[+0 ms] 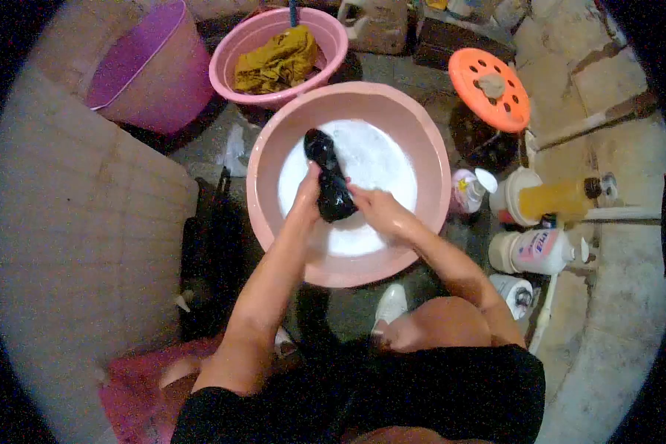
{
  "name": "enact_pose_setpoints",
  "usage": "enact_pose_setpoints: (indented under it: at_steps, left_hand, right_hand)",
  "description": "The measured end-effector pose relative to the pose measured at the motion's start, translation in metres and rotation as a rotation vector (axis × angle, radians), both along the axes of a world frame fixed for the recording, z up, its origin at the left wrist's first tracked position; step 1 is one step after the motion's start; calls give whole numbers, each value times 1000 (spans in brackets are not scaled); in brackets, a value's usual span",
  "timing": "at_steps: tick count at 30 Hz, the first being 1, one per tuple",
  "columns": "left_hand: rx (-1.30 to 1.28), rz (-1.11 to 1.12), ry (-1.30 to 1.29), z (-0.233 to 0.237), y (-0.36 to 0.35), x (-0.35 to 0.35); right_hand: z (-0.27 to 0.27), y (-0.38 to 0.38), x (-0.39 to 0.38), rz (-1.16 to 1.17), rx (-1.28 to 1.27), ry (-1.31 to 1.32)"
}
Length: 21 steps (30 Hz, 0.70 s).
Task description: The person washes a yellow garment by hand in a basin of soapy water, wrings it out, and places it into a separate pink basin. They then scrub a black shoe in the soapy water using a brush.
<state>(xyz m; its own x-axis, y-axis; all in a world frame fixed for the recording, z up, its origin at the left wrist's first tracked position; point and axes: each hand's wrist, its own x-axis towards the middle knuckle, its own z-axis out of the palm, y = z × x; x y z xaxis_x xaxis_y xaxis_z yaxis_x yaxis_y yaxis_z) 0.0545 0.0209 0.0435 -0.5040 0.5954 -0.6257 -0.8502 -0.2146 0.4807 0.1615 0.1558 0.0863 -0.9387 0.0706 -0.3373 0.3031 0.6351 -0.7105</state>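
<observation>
Two hands work one black garment [331, 181], held just over the foamy water in the big pink basin [431, 159] on the floor. Left hand [308, 196] at its side, right hand [378, 210] at its lower end; each grip clenched round cloth. Likely soft, waterlogged, slick with suds; best taken bunched mid-length. Smaller basin [327, 35] beyond holds a yellow cloth [277, 61].
</observation>
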Motion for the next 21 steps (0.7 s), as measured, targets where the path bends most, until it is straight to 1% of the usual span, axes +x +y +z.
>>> enact_pose_setpoints:
  at_steps: [1, 3, 4, 5, 7, 8, 9, 11, 13, 14, 15, 17, 18, 20, 21]
  left_hand:
    - [-109, -10, 63, -23, 8, 1]
    - [-37, -30, 184, -35, 29, 21]
    - [0, -35, 238, -40, 32, 23]
    - [4, -38, 241, -43, 31, 23]
    - [13, -9, 225, -32, 24, 17]
    - [-75, -3, 91, -26, 18, 7]
    - [-13, 22, 76, -54, 8, -8]
    - [-39, -68, 83, -41, 1, -8]
    - [-181, -70, 309, -44, 16, 10]
    - [-179, -128, 263, -69, 23, 14]
    - [-242, -90, 327, -52, 33, 23]
    - [-91, -69, 235, -35, 26, 20]
    - [-89, -76, 238, -36, 24, 13]
    - [-107, -50, 49, -46, 10, -4]
    - [-137, -18, 23, -32, 7, -4]
  right_hand:
    - [-11, 1, -10, -61, 65, 97]
    - [-50, 18, -43, -297, 179, 110]
    - [-48, 28, -48, -148, 217, 79]
    - [-49, 25, -43, -151, 220, 82]
    - [-31, 9, -24, -285, 59, 147]
    - [-29, 4, -10, -220, -57, 134]
    - [-32, 1, 4, -95, -101, 112]
    - [-28, -4, 8, -114, -211, 14]
    - [-52, 8, -23, -203, 0, 44]
    - [-55, 15, -38, -286, 61, 173]
    - [-63, 23, -46, -254, 52, 119]
    - [-62, 17, -38, -297, 90, 149]
    - [-56, 15, -26, -304, 92, 151]
    - [-44, 4, 1, -87, -115, 175]
    - [-45, -4, 9, -96, -109, 168]
